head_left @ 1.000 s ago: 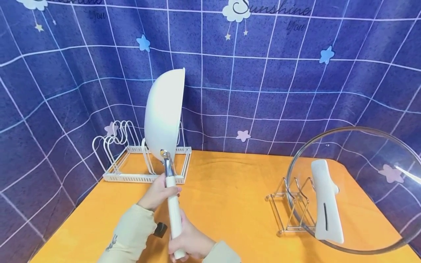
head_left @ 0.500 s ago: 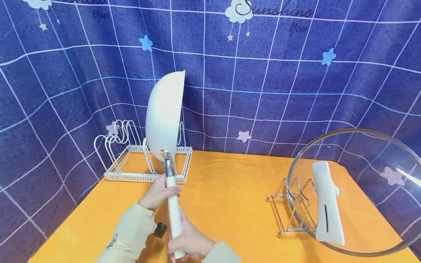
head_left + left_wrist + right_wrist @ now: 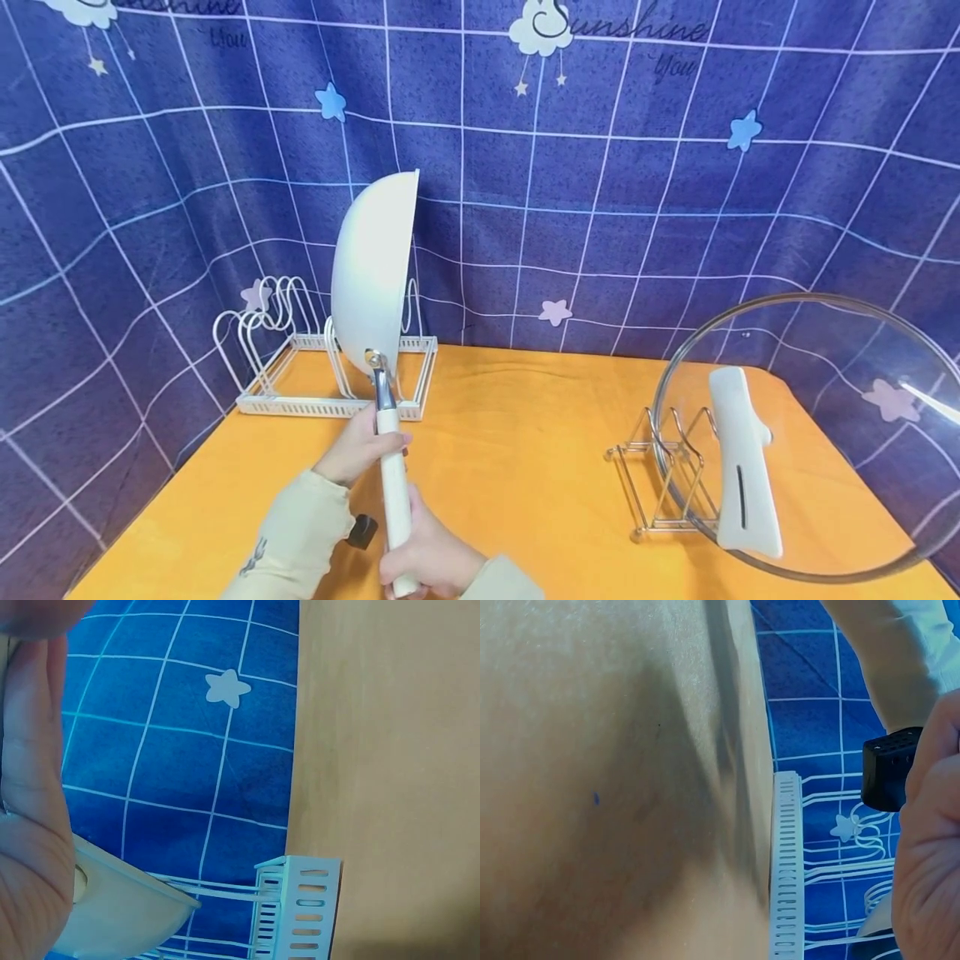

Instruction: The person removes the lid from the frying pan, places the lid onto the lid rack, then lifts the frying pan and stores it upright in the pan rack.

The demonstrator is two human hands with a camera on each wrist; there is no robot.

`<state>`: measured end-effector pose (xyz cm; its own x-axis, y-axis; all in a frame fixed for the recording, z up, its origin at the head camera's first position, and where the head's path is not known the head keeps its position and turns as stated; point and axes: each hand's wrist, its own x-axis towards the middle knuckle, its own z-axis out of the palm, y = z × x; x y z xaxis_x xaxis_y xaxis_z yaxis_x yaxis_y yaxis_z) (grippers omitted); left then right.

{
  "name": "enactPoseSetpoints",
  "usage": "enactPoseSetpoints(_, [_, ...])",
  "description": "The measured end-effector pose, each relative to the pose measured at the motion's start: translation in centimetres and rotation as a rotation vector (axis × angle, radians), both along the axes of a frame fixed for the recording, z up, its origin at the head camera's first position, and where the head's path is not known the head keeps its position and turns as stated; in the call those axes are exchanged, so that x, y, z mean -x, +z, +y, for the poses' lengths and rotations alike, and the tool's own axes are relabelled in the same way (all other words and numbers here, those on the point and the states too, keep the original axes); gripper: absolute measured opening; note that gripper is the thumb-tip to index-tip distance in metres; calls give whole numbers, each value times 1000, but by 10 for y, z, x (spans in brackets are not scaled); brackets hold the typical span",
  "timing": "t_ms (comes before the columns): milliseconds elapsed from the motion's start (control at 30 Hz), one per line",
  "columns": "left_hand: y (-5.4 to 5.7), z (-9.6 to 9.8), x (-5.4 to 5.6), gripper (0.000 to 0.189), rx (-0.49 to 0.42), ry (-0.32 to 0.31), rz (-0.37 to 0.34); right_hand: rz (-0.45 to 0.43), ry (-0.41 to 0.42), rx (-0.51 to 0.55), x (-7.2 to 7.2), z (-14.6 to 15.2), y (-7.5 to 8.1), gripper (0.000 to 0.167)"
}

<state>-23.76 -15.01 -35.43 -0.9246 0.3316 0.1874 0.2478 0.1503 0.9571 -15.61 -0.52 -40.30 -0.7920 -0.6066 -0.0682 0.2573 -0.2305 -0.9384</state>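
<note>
A white wok (image 3: 371, 275) stands on its edge over the right part of a white wire rack (image 3: 300, 406), its open side facing right. Whether the wok rests on the rack cannot be told. My left hand (image 3: 356, 446) grips the white handle (image 3: 395, 492) just below its metal neck. Lower down, my right hand (image 3: 431, 550) holds the handle's end. In the left wrist view, the wok (image 3: 127, 907) shows behind my left hand (image 3: 30, 825). The right wrist view catches part of my right hand (image 3: 934, 847) beside the rack (image 3: 786, 862).
At the right, a glass lid (image 3: 825, 467) with a white handle (image 3: 746, 462) stands upright in a small metal wire rack (image 3: 660, 500). A blue checked curtain (image 3: 600, 167) hangs behind the orange tabletop (image 3: 525, 467). A black wrist device (image 3: 362, 531) sits by the left sleeve.
The wok and its handle have come down slightly and shifted a little left, with both hands still gripping. The racks and the lid stay where they were.
</note>
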Motion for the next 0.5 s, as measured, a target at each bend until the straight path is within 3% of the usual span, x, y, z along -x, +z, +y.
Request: enactPoseSetpoints(500, [-2,0,-5,51,3,8,-25,52,-37,-29,-2,-2,-1,77])
